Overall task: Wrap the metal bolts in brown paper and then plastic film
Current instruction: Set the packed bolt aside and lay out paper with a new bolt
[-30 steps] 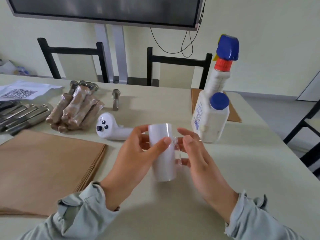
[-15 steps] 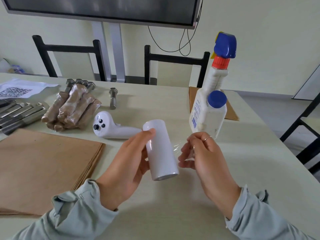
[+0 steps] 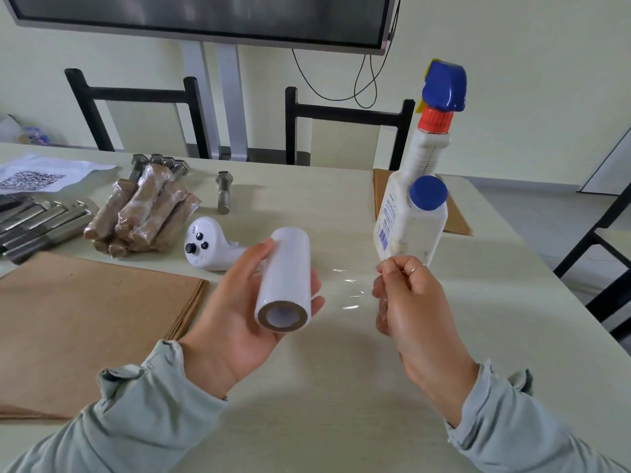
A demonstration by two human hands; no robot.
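My left hand point(image 3: 232, 308) grips a white roll of plastic film point(image 3: 285, 279) above the table, its cardboard core facing me. My right hand point(image 3: 406, 302) pinches the loose end of the clear film point(image 3: 346, 291), which stretches between the roll and that hand. A stack of brown paper sheets point(image 3: 88, 322) lies at the left. Behind it sits a pile of wrapped bolts point(image 3: 143, 213), with bare metal bolts point(image 3: 37, 223) at the far left. One bare bolt point(image 3: 224, 192) lies alone further back.
A white hand controller point(image 3: 208, 245) lies just behind the roll. A white spray bottle with a blue head point(image 3: 418, 186) stands at the right, more brown paper point(image 3: 457, 216) behind it. A QR-code sheet point(image 3: 37, 177) lies far left. Black chairs point(image 3: 348, 131) line the far edge.
The roll has tipped so its core faces me. My right hand has drawn away to the right, pulling a stretch of film off the roll.
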